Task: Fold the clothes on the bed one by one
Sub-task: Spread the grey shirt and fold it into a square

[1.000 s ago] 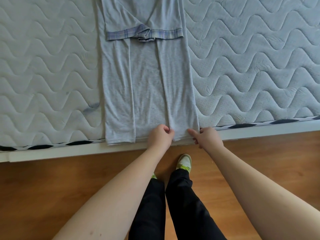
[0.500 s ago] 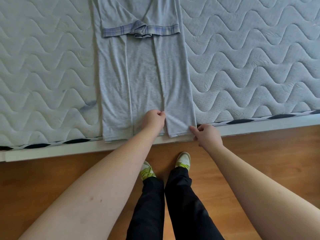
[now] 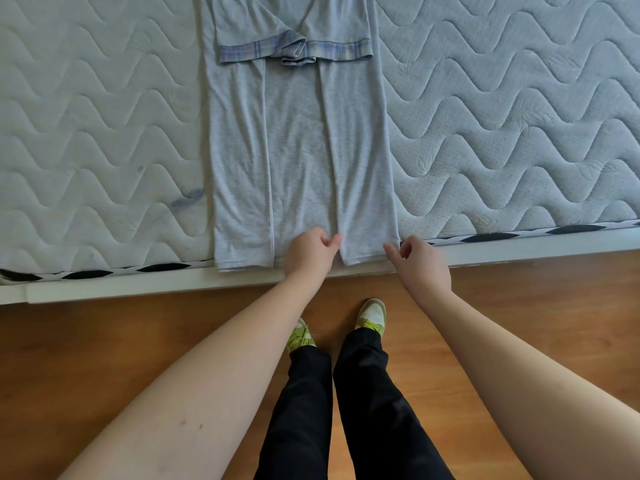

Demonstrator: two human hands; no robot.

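A light grey shirt (image 3: 298,161) lies flat on the mattress (image 3: 104,133), both long sides folded inward into a narrow strip. Its plaid-trimmed sleeves (image 3: 294,51) are folded across the top. The hem reaches the near edge of the bed. My left hand (image 3: 310,254) pinches the inner edge of the right-hand flap at the hem. My right hand (image 3: 420,266) sits at the hem's right corner, thumb and forefinger curled round that corner.
The quilted mattress spreads wide on both sides of the shirt. A white bed frame (image 3: 138,285) runs along its near edge. Below it is wooden floor (image 3: 104,341), with my dark trouser legs and green-laced shoes (image 3: 372,317).
The hem has been drawn a little up onto the mattress and the right flap straightened. Both hands stay at the hem, the left having shifted slightly onto the shirt.
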